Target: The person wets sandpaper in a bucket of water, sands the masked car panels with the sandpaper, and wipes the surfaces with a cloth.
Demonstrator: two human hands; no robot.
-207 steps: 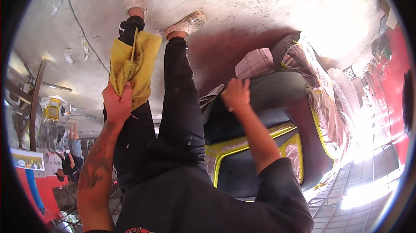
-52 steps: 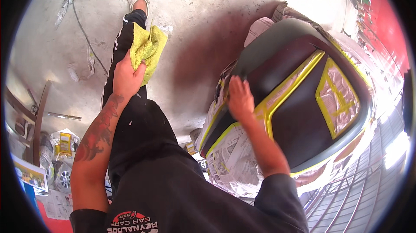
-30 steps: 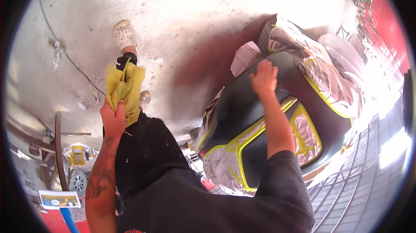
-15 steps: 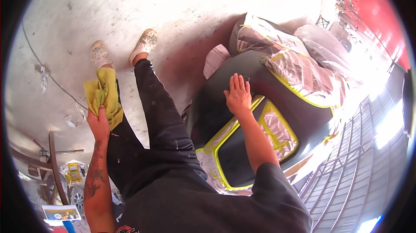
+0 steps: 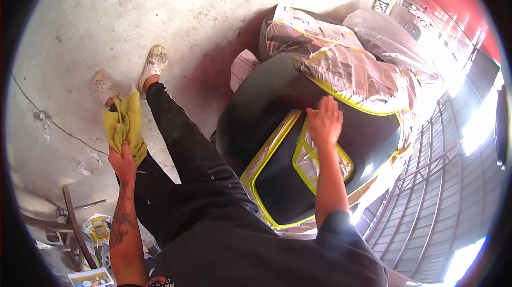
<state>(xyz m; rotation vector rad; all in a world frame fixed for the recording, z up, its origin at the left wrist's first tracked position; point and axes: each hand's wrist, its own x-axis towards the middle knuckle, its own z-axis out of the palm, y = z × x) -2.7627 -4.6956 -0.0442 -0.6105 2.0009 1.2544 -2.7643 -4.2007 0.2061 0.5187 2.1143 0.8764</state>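
Left hand (image 5: 124, 163) grips yellow cloth (image 5: 133, 129), bulk extending beyond the fist; right hand (image 5: 326, 121), fingers extended, over dark masked panel (image 5: 369, 132), palm hidden.

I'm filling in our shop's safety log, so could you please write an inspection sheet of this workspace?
Surface: pale floor, speckled with dark spots.
Job's things: dark panel, edged with yellow tape and partly covered by printed paper; yellow cloth, bunched.
Clutter: plastic scrap on the floor at left; a yellow item among mixed things, lower left.
Hands: left hand grips the cloth; right hand is open, flat over the panel; whether it presses cannot be told.
Cables: one thin dark cable along the floor at left; its ends are not clear.
Surroundings: red surface, upper right; grey ribbed surface at right, with strong glare.
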